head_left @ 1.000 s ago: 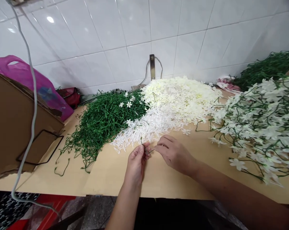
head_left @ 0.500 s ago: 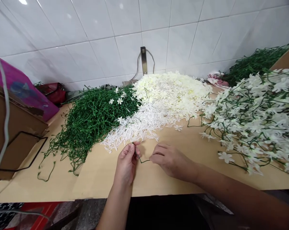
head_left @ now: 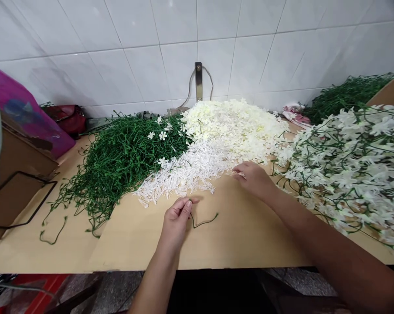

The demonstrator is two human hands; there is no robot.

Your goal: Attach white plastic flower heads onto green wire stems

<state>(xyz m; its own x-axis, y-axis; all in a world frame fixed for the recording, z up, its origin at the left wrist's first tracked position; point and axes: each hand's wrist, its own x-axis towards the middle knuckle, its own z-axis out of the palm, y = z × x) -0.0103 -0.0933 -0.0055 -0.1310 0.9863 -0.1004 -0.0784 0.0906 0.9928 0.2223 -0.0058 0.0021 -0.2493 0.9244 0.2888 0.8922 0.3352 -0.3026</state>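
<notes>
My left hand (head_left: 179, 213) pinches a thin green artificial flower stem (head_left: 205, 223) between thumb and forefinger. The stem bends and its free end points right, over the tabletop. My right hand (head_left: 254, 178) is at the front edge of the petal pile, its fingers closed on a small white artificial flower (head_left: 240, 175) that they partly hide. Beyond my hands lie a heap of white stamen strands (head_left: 197, 168) and a heap of cream-white flower heads (head_left: 236, 126). To their left spreads a tangle of green stems (head_left: 125, 152), with a few loose white flowers on it.
Stemmed white flowers (head_left: 354, 161) are piled on the right. More green stems (head_left: 350, 96) lie behind them. At left stand a cardboard box (head_left: 17, 152) and a purple bag (head_left: 30, 113). One loose stem (head_left: 55, 235) rests on the table (head_left: 134, 248) near a tiled wall.
My right hand has let go of the stem's end and moved up and right to a white flower by the pile. My left hand still holds the stem. The view has shifted slightly.
</notes>
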